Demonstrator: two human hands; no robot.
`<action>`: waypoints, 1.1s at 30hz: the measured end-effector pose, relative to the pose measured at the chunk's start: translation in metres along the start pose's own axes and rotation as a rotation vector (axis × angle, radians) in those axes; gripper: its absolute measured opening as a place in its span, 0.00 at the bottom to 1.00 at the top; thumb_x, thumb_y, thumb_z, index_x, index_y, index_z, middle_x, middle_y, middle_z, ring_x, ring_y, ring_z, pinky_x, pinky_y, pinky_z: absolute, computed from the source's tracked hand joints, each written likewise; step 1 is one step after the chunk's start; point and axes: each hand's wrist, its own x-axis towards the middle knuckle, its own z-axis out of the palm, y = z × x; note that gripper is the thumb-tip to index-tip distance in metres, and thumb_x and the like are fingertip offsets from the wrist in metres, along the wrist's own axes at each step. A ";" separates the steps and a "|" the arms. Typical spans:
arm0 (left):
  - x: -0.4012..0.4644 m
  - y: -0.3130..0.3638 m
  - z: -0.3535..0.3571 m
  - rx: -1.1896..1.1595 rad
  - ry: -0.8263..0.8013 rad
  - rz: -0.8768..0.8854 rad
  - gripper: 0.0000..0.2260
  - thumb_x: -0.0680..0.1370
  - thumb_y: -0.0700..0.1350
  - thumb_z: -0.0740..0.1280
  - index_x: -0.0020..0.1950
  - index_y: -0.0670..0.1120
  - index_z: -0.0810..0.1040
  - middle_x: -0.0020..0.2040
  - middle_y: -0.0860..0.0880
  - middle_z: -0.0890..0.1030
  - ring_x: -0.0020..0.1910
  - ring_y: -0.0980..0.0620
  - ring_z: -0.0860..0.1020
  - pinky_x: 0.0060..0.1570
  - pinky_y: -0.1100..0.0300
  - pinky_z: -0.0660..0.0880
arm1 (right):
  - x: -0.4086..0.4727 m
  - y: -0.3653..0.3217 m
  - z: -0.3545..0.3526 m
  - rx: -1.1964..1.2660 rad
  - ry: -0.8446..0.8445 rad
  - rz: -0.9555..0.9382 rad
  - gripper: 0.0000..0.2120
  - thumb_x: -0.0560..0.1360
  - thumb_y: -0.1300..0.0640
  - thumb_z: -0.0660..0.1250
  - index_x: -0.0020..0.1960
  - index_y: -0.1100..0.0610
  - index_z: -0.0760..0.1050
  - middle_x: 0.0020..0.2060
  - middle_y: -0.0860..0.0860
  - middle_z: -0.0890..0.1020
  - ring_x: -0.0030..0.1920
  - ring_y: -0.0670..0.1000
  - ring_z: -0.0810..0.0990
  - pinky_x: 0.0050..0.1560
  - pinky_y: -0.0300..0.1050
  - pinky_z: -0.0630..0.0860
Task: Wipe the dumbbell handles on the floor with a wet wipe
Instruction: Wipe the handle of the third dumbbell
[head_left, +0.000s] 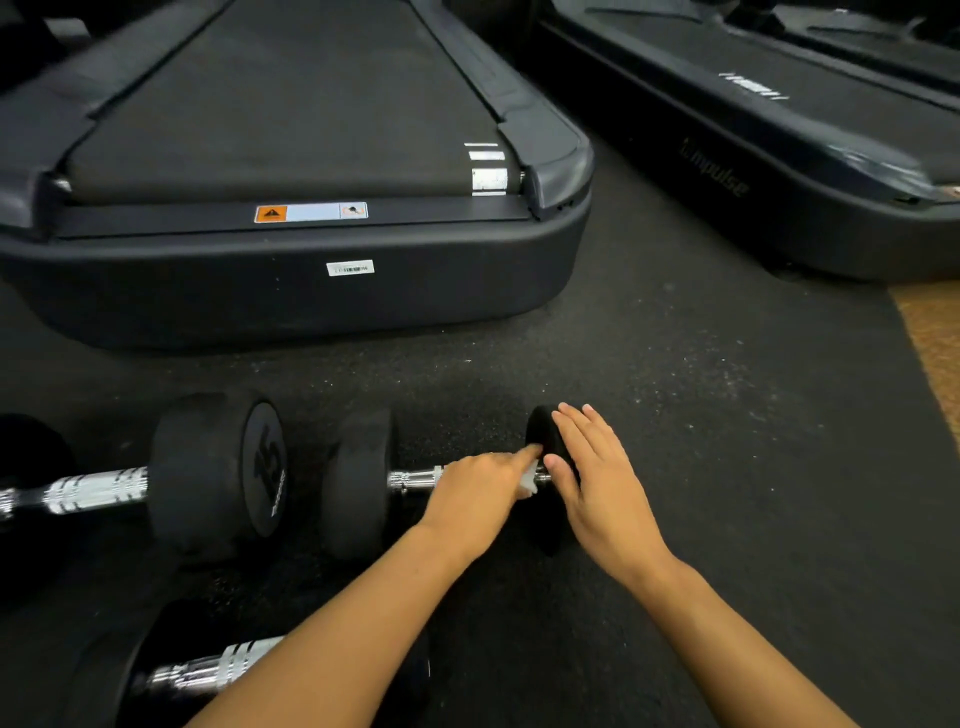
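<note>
The floor dumbbell's chrome handle (415, 478) runs left-right; the left hand (475, 493) pinches the wet wipe (529, 480) at its right end, the flat right hand (597, 483) steadying that head

head cam | faces forward-down | close over floor (675, 415)

Black dumbbell heads (358, 483) carry chrome handles (96, 491) banded with dark rings. The wipe (529, 480) is white. The floor (701, 415) is black, speckled pale. The dark grey treadmill (291, 291) bears an orange-and-white label (310, 212) and a white barcode sticker (350, 268).
</note>
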 end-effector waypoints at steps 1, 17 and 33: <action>-0.003 -0.003 -0.004 0.001 0.006 -0.010 0.26 0.78 0.50 0.62 0.74 0.55 0.57 0.59 0.50 0.78 0.55 0.48 0.77 0.52 0.53 0.73 | -0.004 -0.002 -0.004 -0.010 0.021 -0.029 0.22 0.79 0.54 0.60 0.71 0.55 0.64 0.71 0.49 0.64 0.73 0.46 0.51 0.73 0.48 0.53; -0.063 -0.044 -0.069 0.164 0.112 0.018 0.37 0.71 0.63 0.62 0.75 0.52 0.53 0.75 0.50 0.59 0.74 0.52 0.53 0.72 0.53 0.48 | 0.006 -0.065 0.019 -0.055 -0.023 -0.168 0.03 0.75 0.63 0.64 0.49 0.60 0.75 0.49 0.51 0.74 0.46 0.49 0.71 0.44 0.42 0.71; -0.084 -0.067 -0.051 0.049 0.096 -0.144 0.32 0.78 0.52 0.61 0.75 0.52 0.46 0.75 0.56 0.42 0.73 0.58 0.37 0.68 0.62 0.32 | 0.018 -0.069 0.086 -0.299 -0.198 -0.288 0.14 0.73 0.60 0.62 0.56 0.64 0.76 0.48 0.58 0.81 0.50 0.58 0.80 0.58 0.52 0.73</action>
